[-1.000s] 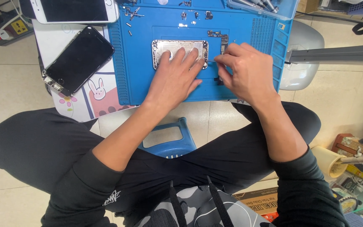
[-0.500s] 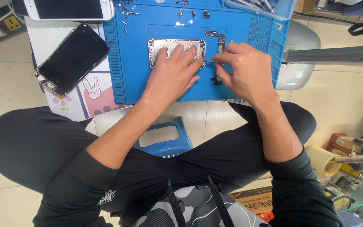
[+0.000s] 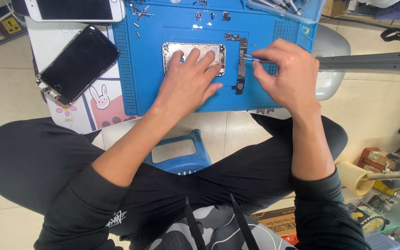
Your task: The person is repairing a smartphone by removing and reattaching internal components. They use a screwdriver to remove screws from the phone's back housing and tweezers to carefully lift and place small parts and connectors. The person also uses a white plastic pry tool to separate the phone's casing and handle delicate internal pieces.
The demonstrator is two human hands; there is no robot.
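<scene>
Left hand [image 3: 188,83] spread flat, pinning the phone shell [image 3: 193,57] on the blue mat [image 3: 144,69]. Right hand [image 3: 283,74] pinched on tweezers [image 3: 252,58], tips at the circuit board [image 3: 242,65] just beside the shell. Likely trouble: tweezers slipping and scratching the board, or flicking loose screws [image 3: 137,28] off the table [image 3: 70,111].

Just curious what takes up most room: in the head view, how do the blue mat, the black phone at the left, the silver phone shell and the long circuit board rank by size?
Largest to smallest:
1. blue mat
2. black phone
3. silver phone shell, partly hidden under the left hand, so its rank against the black phone is unsure
4. circuit board, beside the right hand
</scene>
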